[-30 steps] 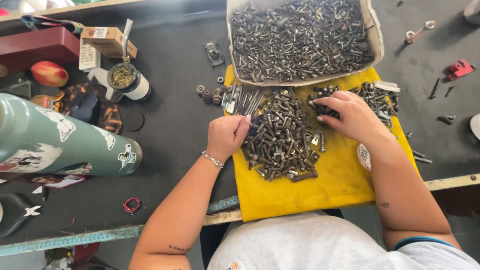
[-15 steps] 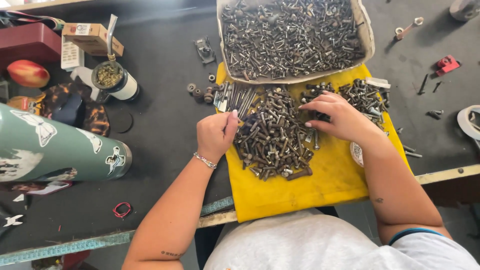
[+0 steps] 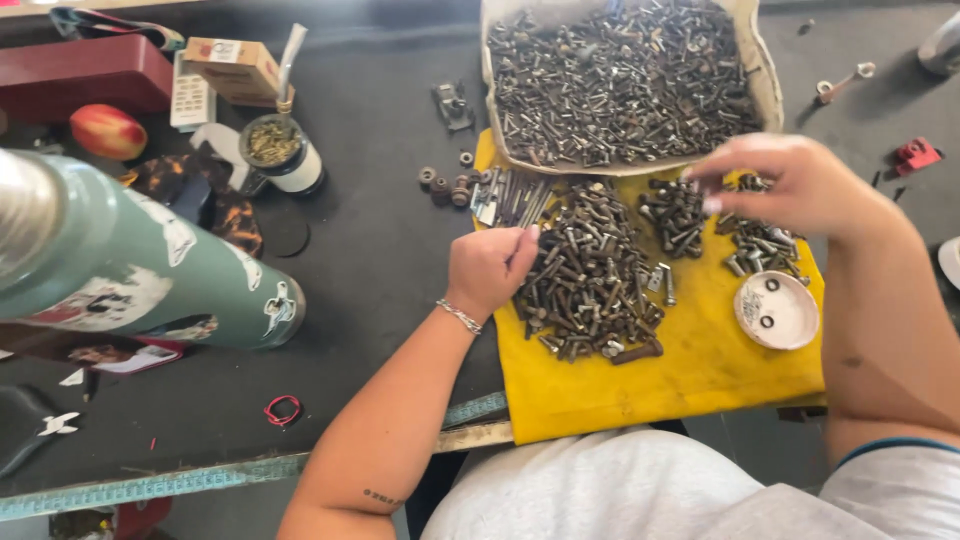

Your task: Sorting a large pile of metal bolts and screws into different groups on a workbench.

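Note:
A yellow cloth (image 3: 700, 390) lies on the dark table and carries a large pile of dark bolts (image 3: 590, 280). My left hand (image 3: 490, 270) rests at the pile's left edge, its fingertips pinched on a bolt. My right hand (image 3: 800, 185) hovers blurred above two smaller bolt piles (image 3: 675, 215), fingers drawn together; I cannot see whether it holds anything. A row of sorted bolts (image 3: 515, 195) lies just beyond my left hand. Behind the cloth is an open box full of bolts (image 3: 620, 80). A small white dish with washers (image 3: 775, 310) sits under my right forearm.
A big green bottle (image 3: 150, 260) lies at the left. Behind it are a cup with a straw (image 3: 285, 155), a cardboard box (image 3: 235, 65), an apple (image 3: 105, 130) and a red case (image 3: 80, 70). Small rollers (image 3: 445, 185) lie by the cloth. A red part (image 3: 915, 155) lies at the right.
My right hand has lifted off the small bolt pile and now hovers above it. My left hand stays at the big pile's left edge.

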